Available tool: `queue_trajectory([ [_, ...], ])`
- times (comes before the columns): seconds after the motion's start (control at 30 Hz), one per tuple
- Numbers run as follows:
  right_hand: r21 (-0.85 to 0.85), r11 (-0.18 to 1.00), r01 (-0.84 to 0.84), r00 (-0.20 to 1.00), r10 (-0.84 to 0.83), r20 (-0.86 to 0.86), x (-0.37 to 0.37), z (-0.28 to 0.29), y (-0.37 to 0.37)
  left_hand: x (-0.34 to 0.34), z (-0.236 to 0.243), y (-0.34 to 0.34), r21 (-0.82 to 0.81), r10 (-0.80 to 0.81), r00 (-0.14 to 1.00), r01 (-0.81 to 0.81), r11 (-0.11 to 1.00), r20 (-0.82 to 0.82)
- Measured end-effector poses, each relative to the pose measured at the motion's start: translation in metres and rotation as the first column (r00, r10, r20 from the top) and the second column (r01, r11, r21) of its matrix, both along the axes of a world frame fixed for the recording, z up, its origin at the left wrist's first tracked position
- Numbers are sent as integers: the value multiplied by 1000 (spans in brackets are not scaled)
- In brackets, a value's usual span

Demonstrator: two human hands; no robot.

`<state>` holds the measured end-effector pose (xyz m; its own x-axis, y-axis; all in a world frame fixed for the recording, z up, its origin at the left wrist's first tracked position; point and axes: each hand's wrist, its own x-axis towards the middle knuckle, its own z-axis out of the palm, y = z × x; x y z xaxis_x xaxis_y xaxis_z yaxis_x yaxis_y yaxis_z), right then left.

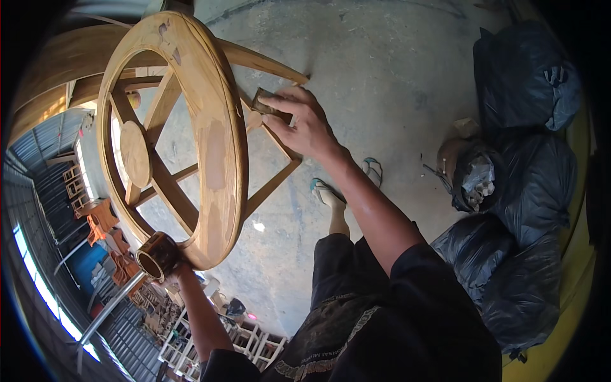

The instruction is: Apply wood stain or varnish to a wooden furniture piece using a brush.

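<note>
Our right hand [304,124] pinches a small brown pad [262,99] between thumb and fingers, while our left hand [175,272] grasps a dark brown cup [159,245], its fingers mostly hidden behind it. Ahead and to our left is a round wooden table frame [213,95], its broad ring carrying patches of differing tone. The pad is just beyond the ring's right edge in this view, near the legs; we cannot tell whether it touches the wood. The cup is by the ring's lower edge, mouth turned sideways in view, its contents too dark to make out. We judge that good handling calls for a flat pad, even pressure and long strokes along the grain, with lighter fingers over the moulded rim. The cup is best held level and close to the pad, without knocking the ring. Inside the ring, spokes [162,105] meet at a central disc [135,155], and their inner corners would want a folded edge of the pad. Farther out, sandals [328,192] show on the concrete floor [394,63], black plastic bags [528,76] bulge on our right, and wooden chairs [75,184] stand far left.
</note>
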<state>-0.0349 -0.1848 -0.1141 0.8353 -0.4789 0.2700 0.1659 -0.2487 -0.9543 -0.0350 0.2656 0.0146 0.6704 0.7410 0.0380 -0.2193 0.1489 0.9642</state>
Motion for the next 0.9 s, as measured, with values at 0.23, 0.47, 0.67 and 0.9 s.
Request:
queue_trajectory([
  [0.23, -200, 979, -35, 981, 72, 181, 23, 18, -14, 2, 1, -7, -67, 27, 999, -26, 997, 19],
  [0.47, -229, 973, -39, 989, 71, 134, 5, 9, -2, 3, -4, 12, 20, 12, 1000, -12, 1000, 1],
  [0.67, -71, 995, -69, 997, 71, 25, -2, -3, 6, 5, -6, 28, -9, 47, 999, -47, 999, 8],
  [0.9, -37, 999, -6, 997, 8, 77, 11, 2, 4, 5, -1, 2, -52, 28, 1000, -27, 998, 10],
])
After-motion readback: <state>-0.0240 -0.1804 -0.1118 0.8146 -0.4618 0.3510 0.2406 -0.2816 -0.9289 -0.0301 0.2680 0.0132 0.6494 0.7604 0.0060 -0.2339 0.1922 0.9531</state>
